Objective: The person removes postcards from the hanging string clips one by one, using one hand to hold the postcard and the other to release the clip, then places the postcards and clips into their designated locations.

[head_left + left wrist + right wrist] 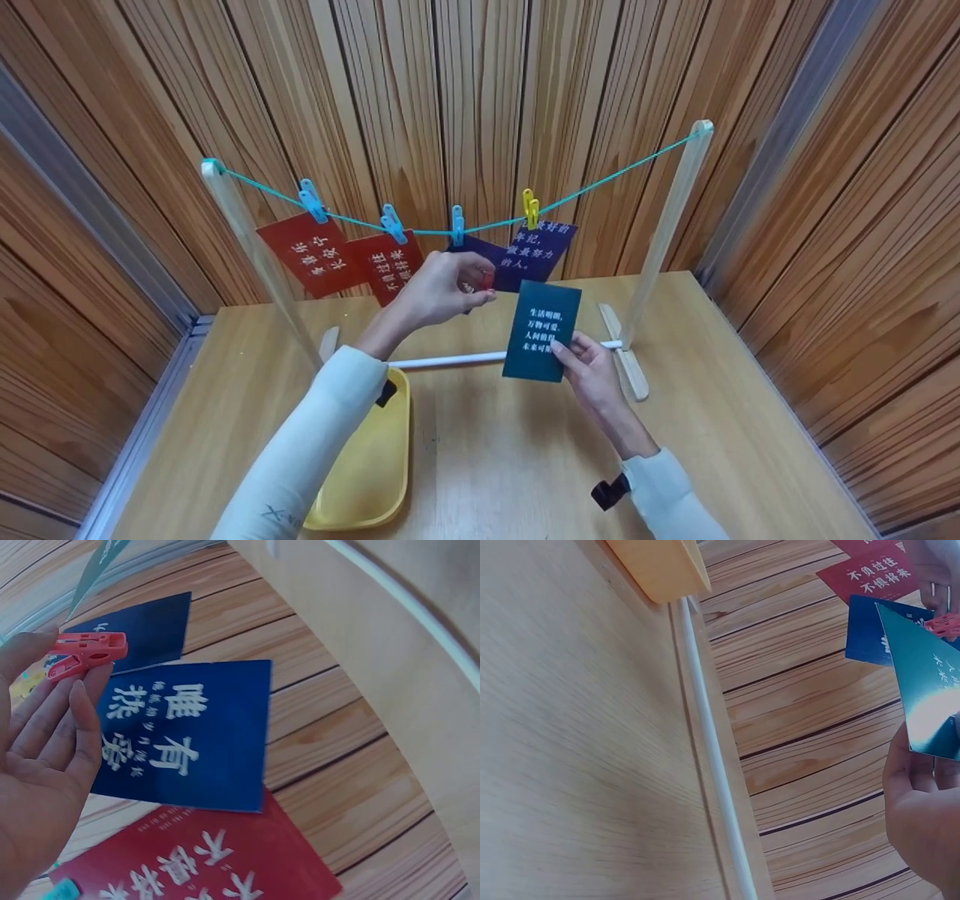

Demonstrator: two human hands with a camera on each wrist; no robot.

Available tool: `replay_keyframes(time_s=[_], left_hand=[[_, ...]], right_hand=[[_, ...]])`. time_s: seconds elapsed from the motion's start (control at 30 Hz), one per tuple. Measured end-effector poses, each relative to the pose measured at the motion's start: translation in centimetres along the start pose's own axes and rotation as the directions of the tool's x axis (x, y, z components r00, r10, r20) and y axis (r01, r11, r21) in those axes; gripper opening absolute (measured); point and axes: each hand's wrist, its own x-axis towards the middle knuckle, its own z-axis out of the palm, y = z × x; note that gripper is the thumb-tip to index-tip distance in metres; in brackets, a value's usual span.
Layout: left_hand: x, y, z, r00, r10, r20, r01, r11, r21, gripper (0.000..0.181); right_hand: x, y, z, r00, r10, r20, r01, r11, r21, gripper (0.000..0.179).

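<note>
My left hand (442, 289) pinches a small red clothespin (88, 652) between thumb and fingers, in front of the hanging cards. A dark green card (544, 330) with white writing is held upright by its lower right edge in my right hand (596, 367). Behind them a green string (615, 176) carries two red cards (304, 255), held by blue clothespins (392, 223). Two dark blue cards (187, 735) hang to their right, one from a blue clothespin (457, 225), the other from a yellow clothespin (530, 208). My left hand partly covers one blue card in the head view.
The string runs between two wooden posts (667, 232) joined low down by a white rod (450, 361). A yellow tray (367, 457) stands on the wooden table (480, 457) under my left forearm. A wood-panelled wall (480, 97) rises behind the stand.
</note>
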Motion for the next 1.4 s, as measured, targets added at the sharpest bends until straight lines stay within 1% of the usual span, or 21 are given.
replay_keyframes(time_s=[0.2,0.23,0.37,0.53,0.6,0.67,0.8,0.87,1.0,1.13,1.33,1.4], left_hand=[[-1.0,-1.4,0.0,1.000,-0.030,0.004,0.030,1.000,0.002,0.037],[-1.2,-1.6,0.0,0.999,-0.037,0.005,0.037,0.999,0.001,0.037],[-1.8,-2.5,0.1,0.998,-0.058,0.015,0.058,0.998,-0.003,0.035],[-2.5,-3.3,0.4,0.999,-0.031,0.022,0.030,0.999,0.028,0.031],[-2.8,-3.6,0.5,0.999,-0.031,0.024,0.030,0.999,0.042,0.031],[-3.2,-3.9,0.6,0.999,-0.045,0.024,0.044,0.998,0.048,0.033],[-3.9,-4.5,0.6,0.995,-0.094,0.023,0.093,0.994,0.048,0.037],[-4.2,-4.9,0.5,0.995,-0.100,0.025,0.099,0.994,0.051,0.035],[-4.8,-5.7,0.5,0.997,-0.077,0.031,0.074,0.992,0.102,0.033],[-5.3,-6.5,0.5,0.998,-0.042,0.043,0.034,0.985,0.172,0.031],[-5.7,-7.5,0.6,0.998,0.001,0.066,-0.015,0.977,0.213,0.027],[-5.8,-7.8,0.6,0.997,0.003,0.077,-0.020,0.975,0.221,0.025]], right_hand=[[-0.6,0.7,0.1,1.000,0.012,-0.025,-0.012,1.000,-0.001,0.050],[-0.6,0.7,0.1,0.999,0.018,-0.028,-0.018,1.000,0.008,0.050],[-0.7,1.1,-0.1,0.999,0.043,-0.030,-0.043,0.999,-0.008,0.051],[-0.7,1.7,-0.3,0.997,0.076,-0.027,-0.076,0.997,-0.017,0.054],[-0.8,2.0,-0.4,0.996,0.083,-0.020,-0.083,0.996,-0.008,0.053],[-1.0,2.3,-0.4,0.996,0.086,-0.012,-0.086,0.996,-0.007,0.052],[-1.2,2.9,-0.4,0.997,0.083,0.008,-0.083,0.996,0.009,0.051],[-1.3,3.3,-0.3,0.996,0.081,0.022,-0.081,0.997,0.013,0.053],[-1.4,4.0,-0.1,0.995,0.085,0.047,-0.085,0.996,-0.001,0.057],[-1.4,4.5,0.1,0.993,0.101,0.060,-0.099,0.995,-0.027,0.055],[-1.6,4.9,0.5,0.988,0.138,0.075,-0.133,0.989,-0.065,0.058],[-1.7,5.0,0.7,0.986,0.143,0.084,-0.136,0.988,-0.080,0.059]])
